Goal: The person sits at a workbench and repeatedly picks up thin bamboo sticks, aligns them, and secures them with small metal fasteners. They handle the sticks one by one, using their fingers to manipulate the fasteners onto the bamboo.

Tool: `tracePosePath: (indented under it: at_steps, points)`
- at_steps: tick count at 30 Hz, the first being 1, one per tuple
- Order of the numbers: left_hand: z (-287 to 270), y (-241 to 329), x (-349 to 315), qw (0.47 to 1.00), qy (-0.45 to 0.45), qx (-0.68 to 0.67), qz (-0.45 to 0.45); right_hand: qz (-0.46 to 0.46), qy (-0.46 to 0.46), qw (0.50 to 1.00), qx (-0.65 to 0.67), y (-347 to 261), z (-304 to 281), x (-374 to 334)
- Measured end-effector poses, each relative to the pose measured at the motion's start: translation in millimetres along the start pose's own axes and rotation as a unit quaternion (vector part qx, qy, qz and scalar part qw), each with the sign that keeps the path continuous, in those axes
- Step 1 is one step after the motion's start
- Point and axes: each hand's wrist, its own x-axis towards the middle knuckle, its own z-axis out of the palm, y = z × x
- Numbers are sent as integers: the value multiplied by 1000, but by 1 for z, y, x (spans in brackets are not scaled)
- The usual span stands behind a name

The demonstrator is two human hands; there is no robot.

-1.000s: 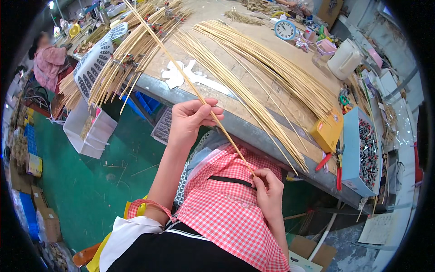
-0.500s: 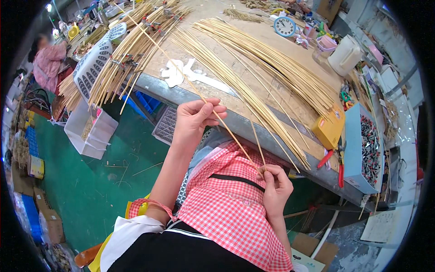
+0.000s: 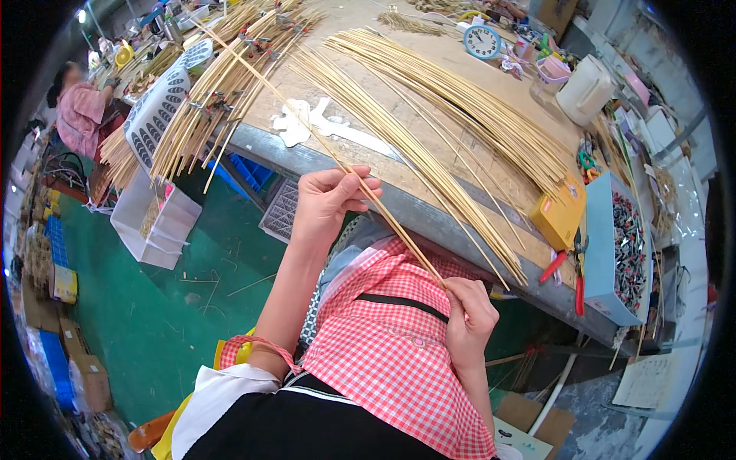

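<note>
Thin bamboo strips [image 3: 402, 234], seemingly two lying side by side, slant across in front of my apron. My left hand [image 3: 326, 203] pinches them between thumb and fingers, above the table's near edge. Their lower ends are at my right hand [image 3: 470, 310], whose fingers are closed on them near my waist. From my left hand the strips run on up to the far left, over the table and a white cut-out shape [image 3: 293, 126]. Two loose bundles of similar strips, a middle one [image 3: 399, 153] and a right one [image 3: 468, 100], lie on the table.
Clipped strips [image 3: 230, 92] overhang the table's left end, beside a white crate [image 3: 156, 226]. At right are a yellow box [image 3: 558, 215], red-handled pliers [image 3: 578, 284] and a blue bin [image 3: 602, 253] of small clips. A round clock [image 3: 481, 43] stands farther back. Another person [image 3: 80, 115] sits at far left.
A second strip, which slanted up from my right hand to the table edge, now lies alongside the first. My right fingers have closed farther round the lower ends. My left hand has barely moved.
</note>
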Motion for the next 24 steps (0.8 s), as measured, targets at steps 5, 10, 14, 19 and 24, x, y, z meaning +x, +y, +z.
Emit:
tracePosePath:
  at_steps: [5,10,14,19,24]
  points:
    - [-2,-1,-1,1000,-3,5,-9,-3,-31,999,-9,1,-2,1]
    - [2,0,-2,1000,-1,17,-24,8,-56,998,-10,3,-7,3]
    - [-2,-2,-2,999,-11,39,-16,11,-81,997,-3,5,-13,3]
    - [-2,0,-5,999,-4,39,24,16,-62,997,-43,22,-25,14]
    - [-3,-2,-3,999,-13,40,22,-4,-47,986,-159,57,-31,47]
